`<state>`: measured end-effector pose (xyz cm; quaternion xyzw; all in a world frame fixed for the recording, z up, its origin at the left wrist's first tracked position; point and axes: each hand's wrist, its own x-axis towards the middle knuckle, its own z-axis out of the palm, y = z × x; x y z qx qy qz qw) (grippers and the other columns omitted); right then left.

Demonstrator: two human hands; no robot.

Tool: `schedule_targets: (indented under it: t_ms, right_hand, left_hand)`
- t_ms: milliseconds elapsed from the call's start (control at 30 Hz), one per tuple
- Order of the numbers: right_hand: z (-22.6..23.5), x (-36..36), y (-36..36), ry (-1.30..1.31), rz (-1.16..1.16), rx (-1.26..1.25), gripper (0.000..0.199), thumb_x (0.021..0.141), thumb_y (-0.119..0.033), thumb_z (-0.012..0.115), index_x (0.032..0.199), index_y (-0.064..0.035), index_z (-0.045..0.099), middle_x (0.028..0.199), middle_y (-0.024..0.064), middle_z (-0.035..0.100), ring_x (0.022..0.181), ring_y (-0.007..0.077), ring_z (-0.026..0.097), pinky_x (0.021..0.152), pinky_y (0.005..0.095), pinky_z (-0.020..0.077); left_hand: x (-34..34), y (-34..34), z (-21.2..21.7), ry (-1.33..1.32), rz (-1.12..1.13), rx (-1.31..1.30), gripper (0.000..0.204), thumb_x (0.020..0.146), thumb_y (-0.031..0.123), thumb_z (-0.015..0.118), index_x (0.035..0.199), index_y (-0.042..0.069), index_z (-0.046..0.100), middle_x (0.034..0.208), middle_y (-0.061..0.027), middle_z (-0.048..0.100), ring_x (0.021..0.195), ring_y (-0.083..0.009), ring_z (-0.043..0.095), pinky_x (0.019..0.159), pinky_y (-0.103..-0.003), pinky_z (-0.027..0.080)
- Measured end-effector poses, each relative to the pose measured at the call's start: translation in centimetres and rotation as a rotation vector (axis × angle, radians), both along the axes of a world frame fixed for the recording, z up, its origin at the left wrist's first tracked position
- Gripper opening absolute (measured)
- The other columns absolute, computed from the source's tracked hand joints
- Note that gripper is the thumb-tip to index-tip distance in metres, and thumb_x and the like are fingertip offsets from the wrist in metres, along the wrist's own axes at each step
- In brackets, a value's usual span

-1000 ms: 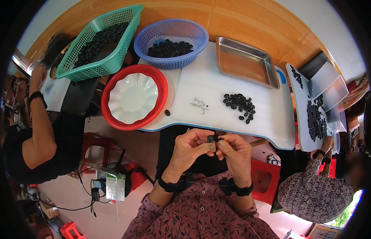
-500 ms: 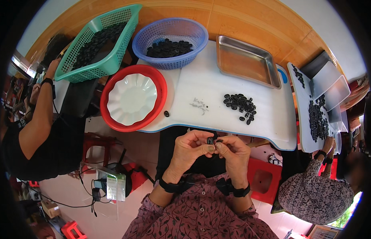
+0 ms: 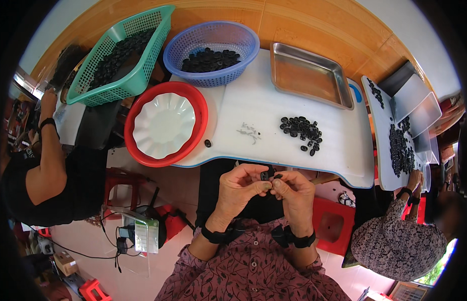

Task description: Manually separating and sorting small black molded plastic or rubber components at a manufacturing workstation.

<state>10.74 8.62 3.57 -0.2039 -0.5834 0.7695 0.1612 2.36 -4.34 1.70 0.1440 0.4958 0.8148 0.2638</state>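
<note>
1. The left hand point(image 3: 238, 189) pinches one black oval bead-like piece point(image 3: 265, 176) between thumb and index finger, in front of the bench edge. The right hand point(image 3: 296, 194) is just beside it, its fingers narrow; a small dark thing point(image 3: 277, 176) shows at the tips, but I cannot tell if it is gripped.
2. The piece is small and looks smooth, so a weak pinch could let it slip to the lap or floor, because no bench is under it.
3. One loose black piece point(image 3: 208, 143) lies near the front edge; a sleeve or elbow could push it off.
4. On the white bench point(image 3: 243, 108), pale slivers point(image 3: 249, 133) lie left of a pile of black pieces point(image 3: 301, 129); a careless sweep could mix them.
5. A white fluted bowl point(image 3: 164, 125) sits inside a red basin point(image 3: 201, 131), at the left.
6. Farther stand a blue colander point(image 3: 213, 78), a green basket point(image 3: 110, 94) and a metal tray point(image 3: 311, 75), before the orange-brown wall point(image 3: 318, 22).
</note>
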Motion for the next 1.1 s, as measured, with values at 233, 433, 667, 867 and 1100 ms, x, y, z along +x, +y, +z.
schedule_targets:
  t_ms: [233,433,667,867,1100]
  right_hand:
    - [0.0,-0.1,-0.1,0.042,0.043,-0.179,0.014,0.085,-0.005,0.068,0.098,0.0001,0.064,0.083,0.0057,0.068,0.068,0.0087,0.062,0.056,0.0177,0.0446]
    - [-0.6,-0.4,0.5,0.003,0.132,-0.417,0.012,0.085,-0.006,0.068,0.095,-0.0004,0.064,0.077,0.0047,0.065,0.063,0.0087,0.06,0.054,0.0177,0.0429]
    - [-1.2,-0.8,0.9,0.003,0.102,-0.468,0.009,0.087,-0.006,0.065,0.092,0.0005,0.063,0.073,0.0023,0.062,0.058,0.0062,0.054,0.05,0.0179,0.0387]
    - [-1.3,-1.5,0.7,0.07,-0.04,-0.337,0.009,0.089,-0.007,0.063,0.094,0.0003,0.061,0.073,0.0023,0.061,0.059,0.006,0.054,0.05,0.018,0.0385]
    - [-1.6,-1.8,1.3,0.089,-0.07,-0.345,0.007,0.089,-0.005,0.063,0.094,-0.0028,0.061,0.075,0.0027,0.062,0.061,0.0075,0.057,0.05,0.0178,0.039]
  left_hand:
    - [-0.1,0.0,-0.2,0.009,0.008,0.001,0.03,0.077,-0.006,0.071,0.106,-0.003,0.063,0.08,-0.004,0.061,0.068,-0.0101,0.062,0.06,-0.02,0.053]
    - [-0.5,-0.2,-0.5,0.004,-0.06,0.013,0.028,0.077,-0.002,0.073,0.104,-0.002,0.064,0.078,-0.0034,0.062,0.065,-0.0091,0.062,0.055,-0.018,0.05]
    - [-1.1,0.7,-0.1,0.008,-0.108,-0.074,0.027,0.079,-0.003,0.071,0.105,-0.002,0.064,0.078,-0.0028,0.063,0.066,-0.0073,0.059,0.06,-0.02,0.05]
    - [-1.8,2.0,-0.2,0.045,-0.087,-0.055,0.027,0.078,-0.005,0.071,0.105,-0.002,0.064,0.081,-0.0021,0.064,0.067,-0.0075,0.061,0.059,-0.018,0.05]
    - [-2.3,3.1,-0.4,0.127,-0.021,-0.108,0.028,0.078,-0.005,0.072,0.105,-0.001,0.064,0.08,-0.0002,0.062,0.069,-0.0053,0.058,0.063,-0.019,0.049]
